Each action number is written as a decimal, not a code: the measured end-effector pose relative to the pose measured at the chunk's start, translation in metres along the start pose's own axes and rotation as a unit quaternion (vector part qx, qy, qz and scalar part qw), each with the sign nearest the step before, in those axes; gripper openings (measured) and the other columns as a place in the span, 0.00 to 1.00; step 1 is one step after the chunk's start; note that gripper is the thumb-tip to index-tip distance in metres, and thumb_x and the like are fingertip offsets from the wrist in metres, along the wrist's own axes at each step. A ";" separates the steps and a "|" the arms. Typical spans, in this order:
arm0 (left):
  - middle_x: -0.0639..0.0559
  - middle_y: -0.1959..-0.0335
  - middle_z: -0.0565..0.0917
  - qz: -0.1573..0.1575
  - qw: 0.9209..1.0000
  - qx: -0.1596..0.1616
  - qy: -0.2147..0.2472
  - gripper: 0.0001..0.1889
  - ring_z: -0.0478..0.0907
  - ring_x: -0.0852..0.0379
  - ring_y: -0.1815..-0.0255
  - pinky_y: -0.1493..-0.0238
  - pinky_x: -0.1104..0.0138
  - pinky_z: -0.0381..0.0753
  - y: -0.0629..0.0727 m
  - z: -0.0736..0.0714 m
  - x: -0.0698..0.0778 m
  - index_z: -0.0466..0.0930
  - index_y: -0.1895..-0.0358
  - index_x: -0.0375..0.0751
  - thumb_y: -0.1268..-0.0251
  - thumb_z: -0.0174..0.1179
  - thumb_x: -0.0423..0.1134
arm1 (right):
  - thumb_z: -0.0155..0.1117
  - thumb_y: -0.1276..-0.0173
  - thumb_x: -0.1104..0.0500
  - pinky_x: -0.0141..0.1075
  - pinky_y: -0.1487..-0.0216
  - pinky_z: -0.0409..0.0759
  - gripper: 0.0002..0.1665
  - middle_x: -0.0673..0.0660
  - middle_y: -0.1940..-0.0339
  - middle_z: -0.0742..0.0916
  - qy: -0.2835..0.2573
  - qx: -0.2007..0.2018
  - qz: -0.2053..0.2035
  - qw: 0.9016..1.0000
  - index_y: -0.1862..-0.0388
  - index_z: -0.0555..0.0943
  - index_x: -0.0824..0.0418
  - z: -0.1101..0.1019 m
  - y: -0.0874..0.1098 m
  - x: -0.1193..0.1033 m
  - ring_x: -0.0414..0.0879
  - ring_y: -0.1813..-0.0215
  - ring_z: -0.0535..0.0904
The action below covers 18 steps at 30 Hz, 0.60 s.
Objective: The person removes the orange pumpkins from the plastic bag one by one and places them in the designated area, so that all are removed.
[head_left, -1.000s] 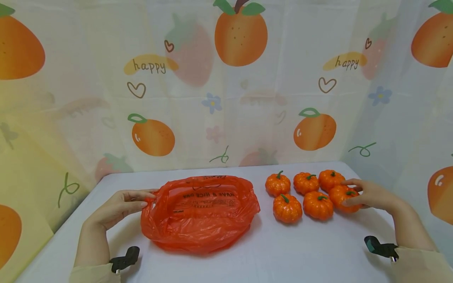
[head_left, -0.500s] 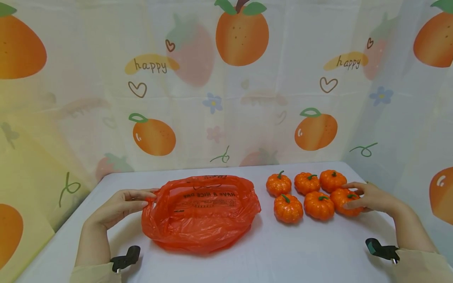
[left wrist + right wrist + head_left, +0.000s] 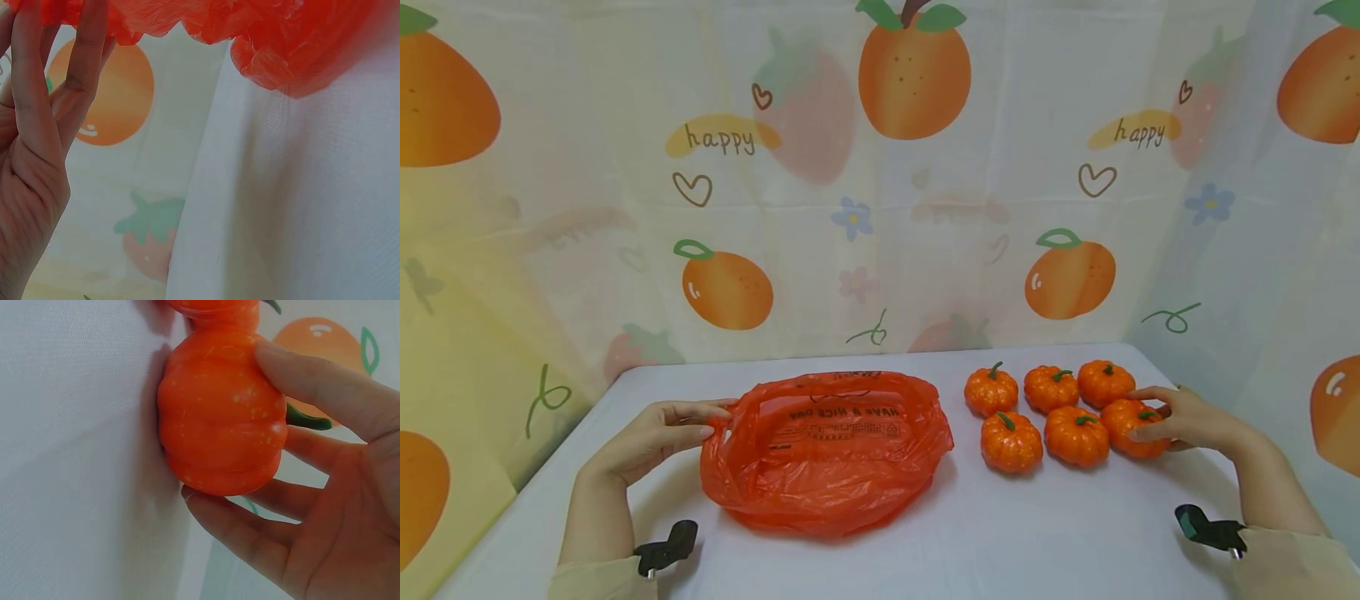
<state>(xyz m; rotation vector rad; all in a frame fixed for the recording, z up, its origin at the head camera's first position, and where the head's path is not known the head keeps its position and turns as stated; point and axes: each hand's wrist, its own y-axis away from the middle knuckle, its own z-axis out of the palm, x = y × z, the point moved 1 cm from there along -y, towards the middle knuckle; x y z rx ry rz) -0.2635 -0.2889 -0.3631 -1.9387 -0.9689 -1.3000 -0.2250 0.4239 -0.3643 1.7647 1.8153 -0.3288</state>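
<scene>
A red plastic bag (image 3: pixel 827 492) lies spread on the table at centre left, its mouth gaping and printed text showing inside. My left hand (image 3: pixel 655 440) pinches the bag's left rim between thumb and fingers; in the left wrist view the fingertips are cut off at the top. On the right sit several small orange toy pumpkins with green stems, in two rows. My right hand (image 3: pixel 1198 421) holds the front right pumpkin (image 3: pixel 1126 425), thumb on one side and fingers round the other. In the right wrist view that pumpkin (image 3: pixel 219 419) still sits against the white tabletop.
To the left of the held one is a front-row pumpkin (image 3: pixel 1075 437), and behind it a back-row pumpkin (image 3: pixel 1105 383). A white cloth covers the table (image 3: pixel 970 533). A fruit-printed curtain (image 3: pixel 910 250) hangs behind and at both sides.
</scene>
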 end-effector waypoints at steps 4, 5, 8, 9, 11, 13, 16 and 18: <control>0.68 0.38 0.81 -0.007 1.000 0.006 -0.004 0.16 0.75 0.77 0.38 0.44 0.73 0.81 0.000 0.001 0.001 0.78 0.43 0.27 0.27 0.52 0.32 | 0.67 0.36 0.46 0.41 0.57 0.87 0.49 0.75 0.48 0.75 -0.001 -0.002 0.001 1.000 0.29 0.59 0.73 0.000 0.001 -0.001 0.48 0.55 0.76; 0.68 0.39 0.81 -0.009 1.000 0.007 -0.006 0.16 0.75 0.77 0.38 0.44 0.73 0.81 -0.001 0.001 0.001 0.78 0.43 0.27 0.27 0.52 0.32 | 0.67 0.36 0.46 0.41 0.57 0.87 0.49 0.75 0.48 0.75 -0.002 -0.002 0.003 1.000 0.29 0.59 0.73 0.000 0.002 -0.001 0.48 0.55 0.76; 0.69 0.39 0.81 -0.012 1.000 0.008 -0.008 0.16 0.75 0.77 0.38 0.44 0.73 0.81 -0.001 0.001 0.002 0.78 0.43 0.27 0.27 0.53 0.32 | 0.67 0.36 0.46 0.40 0.57 0.87 0.49 0.75 0.48 0.75 -0.001 -0.001 0.003 1.000 0.29 0.59 0.74 0.000 0.003 -0.001 0.48 0.55 0.76; 0.69 0.39 0.81 -0.012 1.000 0.008 -0.009 0.16 0.75 0.77 0.38 0.44 0.73 0.81 -0.001 0.001 0.002 0.78 0.43 0.27 0.27 0.53 0.32 | 0.67 0.36 0.46 0.40 0.57 0.87 0.49 0.75 0.48 0.75 0.001 0.000 0.001 1.000 0.29 0.59 0.74 0.000 0.002 -0.001 0.48 0.55 0.76; 0.69 0.39 0.81 -0.011 1.000 0.006 -0.007 0.16 0.75 0.77 0.38 0.44 0.73 0.81 -0.002 0.000 0.001 0.78 0.42 0.27 0.28 0.53 0.32 | 0.67 0.36 0.45 0.40 0.58 0.87 0.49 0.74 0.48 0.75 0.003 0.001 0.001 1.000 0.29 0.59 0.73 0.000 0.002 -0.001 0.48 0.55 0.75; 0.70 0.39 0.81 -0.010 1.000 0.004 -0.005 0.16 0.75 0.77 0.38 0.44 0.73 0.80 -0.002 0.000 0.001 0.78 0.42 0.27 0.27 0.52 0.31 | 0.67 0.36 0.45 0.40 0.58 0.87 0.50 0.75 0.47 0.75 0.004 0.002 -0.001 1.000 0.29 0.59 0.73 0.000 0.002 0.000 0.48 0.55 0.75; 0.70 0.39 0.81 -0.008 1.000 0.004 -0.003 0.16 0.75 0.77 0.38 0.44 0.73 0.81 -0.001 0.000 0.002 0.78 0.42 0.27 0.28 0.52 0.31 | 0.66 0.36 0.44 0.43 0.56 0.87 0.50 0.79 0.43 0.73 0.003 0.001 -0.003 1.000 0.28 0.58 0.73 -0.001 0.003 0.000 0.53 0.52 0.77; 0.70 0.39 0.81 -0.008 1.000 0.004 -0.002 0.16 0.76 0.77 0.38 0.44 0.73 0.81 -0.001 0.000 0.003 0.78 0.42 0.27 0.28 0.52 0.31 | 0.64 0.35 0.42 0.46 0.55 0.87 0.51 0.82 0.40 0.70 0.006 -0.001 0.001 1.000 0.28 0.57 0.73 -0.003 0.003 -0.002 0.58 0.49 0.77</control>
